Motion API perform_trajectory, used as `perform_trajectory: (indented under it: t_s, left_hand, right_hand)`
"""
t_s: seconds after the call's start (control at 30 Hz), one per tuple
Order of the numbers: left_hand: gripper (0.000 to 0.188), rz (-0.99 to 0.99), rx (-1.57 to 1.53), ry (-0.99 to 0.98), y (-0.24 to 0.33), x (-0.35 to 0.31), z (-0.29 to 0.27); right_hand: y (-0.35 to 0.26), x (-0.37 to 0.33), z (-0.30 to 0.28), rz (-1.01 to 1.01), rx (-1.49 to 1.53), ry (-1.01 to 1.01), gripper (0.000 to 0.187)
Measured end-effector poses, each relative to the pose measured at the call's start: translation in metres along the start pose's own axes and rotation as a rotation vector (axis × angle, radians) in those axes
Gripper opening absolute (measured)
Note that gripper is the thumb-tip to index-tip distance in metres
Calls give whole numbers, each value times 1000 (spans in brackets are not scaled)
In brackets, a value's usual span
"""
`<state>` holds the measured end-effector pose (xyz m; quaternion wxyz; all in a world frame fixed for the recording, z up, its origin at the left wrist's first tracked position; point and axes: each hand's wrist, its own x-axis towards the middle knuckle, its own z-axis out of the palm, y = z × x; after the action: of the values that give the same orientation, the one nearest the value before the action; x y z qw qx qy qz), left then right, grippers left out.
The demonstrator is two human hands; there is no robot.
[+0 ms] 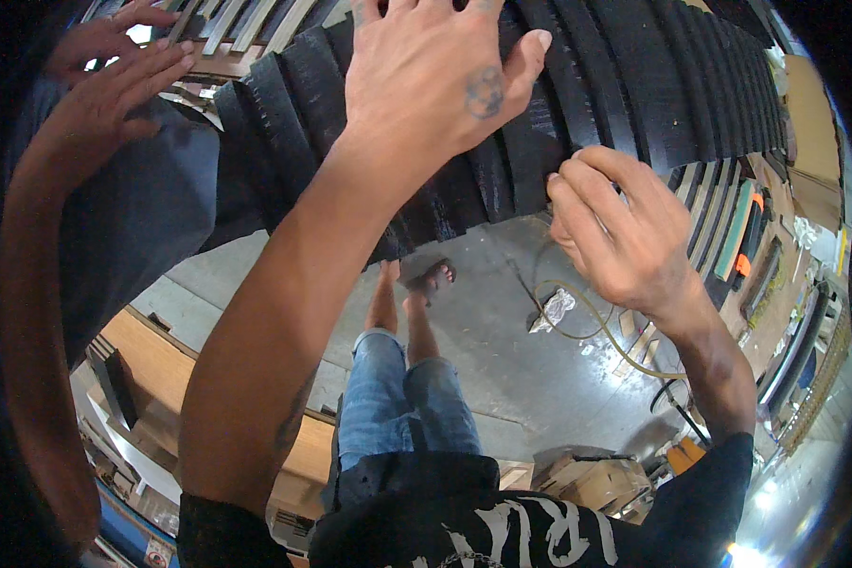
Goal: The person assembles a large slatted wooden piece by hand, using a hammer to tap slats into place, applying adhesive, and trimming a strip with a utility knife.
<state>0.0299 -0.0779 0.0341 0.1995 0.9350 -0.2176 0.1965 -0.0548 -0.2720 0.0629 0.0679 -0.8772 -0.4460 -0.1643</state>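
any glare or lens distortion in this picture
Head view: white glare flares at lower right; head view: the smooth grey floor shows shiny patches; head view: the row of long black strips looks bowed, probably by the fisheye lens.

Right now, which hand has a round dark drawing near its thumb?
The left hand, over the black strips: the drawing sits on its back. None like it shows on the right hand or the other person's hands at left.

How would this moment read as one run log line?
left hand: spread over black strips | right hand: fingers curled at their near edge | co-worker's hand: upper left
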Motion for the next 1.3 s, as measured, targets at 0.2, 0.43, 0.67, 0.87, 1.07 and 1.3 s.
perform_trajectory:
  t_s: [0.2, 0.43, 0.67, 0.87, 1.07, 1.3]
  left_hand:
    - [56, -20, -9, -28, 3, 1, -2]
    - [56, -5, 28, -29, 3, 1, -2]
    - [57, -11, 48, -62, 3, 2, -2]
    - [59, -24, 54, -93, 2, 3, -3]
    - [59, -25, 75, -94, 1, 2, -1]
    - [60, -20, 73, -79, 3, 1, 0]
  right_hand:
    - [10, 1, -12, 187, 273, -76, 30]
    - [7, -3, -8, 218, 328, -39, 25]
    - [6, -5, -1, 168, 253, -5, 23]
    - [5, -4, -5, 178, 292, -10, 21]
    - [4, -8, 1, 148, 284, -22, 21]
    - [-15, -14, 13, 205, 190, 21, 21]
